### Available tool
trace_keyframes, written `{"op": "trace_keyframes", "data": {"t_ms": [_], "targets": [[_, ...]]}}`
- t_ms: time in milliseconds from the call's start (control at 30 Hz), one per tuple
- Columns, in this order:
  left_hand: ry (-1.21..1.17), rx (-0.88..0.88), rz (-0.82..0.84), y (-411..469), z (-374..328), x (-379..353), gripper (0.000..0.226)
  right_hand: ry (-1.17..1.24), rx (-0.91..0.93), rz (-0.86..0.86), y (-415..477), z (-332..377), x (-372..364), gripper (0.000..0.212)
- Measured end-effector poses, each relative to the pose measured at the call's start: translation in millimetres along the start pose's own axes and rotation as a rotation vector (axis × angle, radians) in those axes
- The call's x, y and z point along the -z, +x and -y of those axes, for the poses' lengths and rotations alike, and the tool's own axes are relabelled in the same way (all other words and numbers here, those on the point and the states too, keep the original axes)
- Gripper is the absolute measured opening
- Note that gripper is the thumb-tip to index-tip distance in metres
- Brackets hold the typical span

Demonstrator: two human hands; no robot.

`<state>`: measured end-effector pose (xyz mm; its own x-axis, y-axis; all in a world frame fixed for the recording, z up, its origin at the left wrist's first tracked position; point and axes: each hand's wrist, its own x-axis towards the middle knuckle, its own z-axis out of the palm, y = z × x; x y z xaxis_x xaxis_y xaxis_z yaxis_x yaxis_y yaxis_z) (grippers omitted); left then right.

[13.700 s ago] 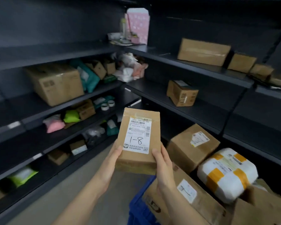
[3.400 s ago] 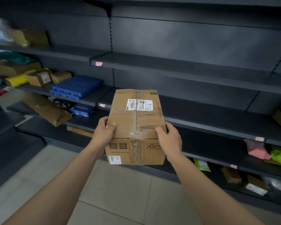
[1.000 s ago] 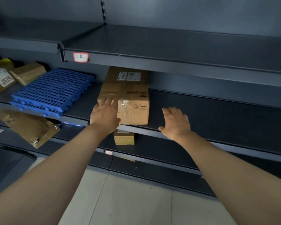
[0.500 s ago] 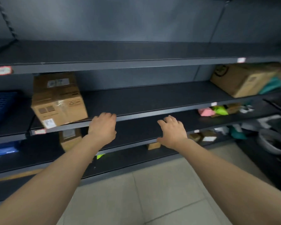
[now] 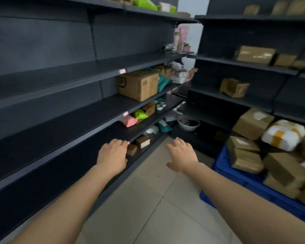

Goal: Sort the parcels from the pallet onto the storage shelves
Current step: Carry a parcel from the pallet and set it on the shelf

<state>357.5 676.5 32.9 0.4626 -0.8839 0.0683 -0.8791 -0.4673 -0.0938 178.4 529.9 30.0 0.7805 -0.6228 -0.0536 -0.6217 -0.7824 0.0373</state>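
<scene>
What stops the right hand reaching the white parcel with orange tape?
Probably nothing: yes, it looks reachable. The right hand is open and holds nothing, and the white parcel lies uncovered on top of the pile on the blue pallet.

Blue pallet: on the floor, lower right. Brown cardboard parcels piled on it at mixed tilts. White parcel with orange tape lies on top of the pile. Dark storage shelves, left: large brown box upright at a middle shelf's front edge. Pink bag and green bag one shelf lower, touching.
</scene>
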Motion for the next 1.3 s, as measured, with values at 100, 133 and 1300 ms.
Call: {"op": "trace_keyframes", "data": {"t_ms": [100, 133, 1300], "targets": [[-0.008, -0.099, -0.024, 43.0, -70.5, 5.2, 0.055, 0.001, -0.087, -0.003, -11.1, -75.0, -1.8, 0.054], [-0.017, -0.128, -0.028, 56.9, -94.7, 6.3, 0.053, 0.000, -0.119, -0.009, -14.7, -100.2, -2.3, 0.054], [-0.067, -0.695, 0.032, 507.7, -625.0, -20.7, 0.052, 0.105, -0.824, 0.149, 76.0, -677.5, -70.9, 0.061]]}}
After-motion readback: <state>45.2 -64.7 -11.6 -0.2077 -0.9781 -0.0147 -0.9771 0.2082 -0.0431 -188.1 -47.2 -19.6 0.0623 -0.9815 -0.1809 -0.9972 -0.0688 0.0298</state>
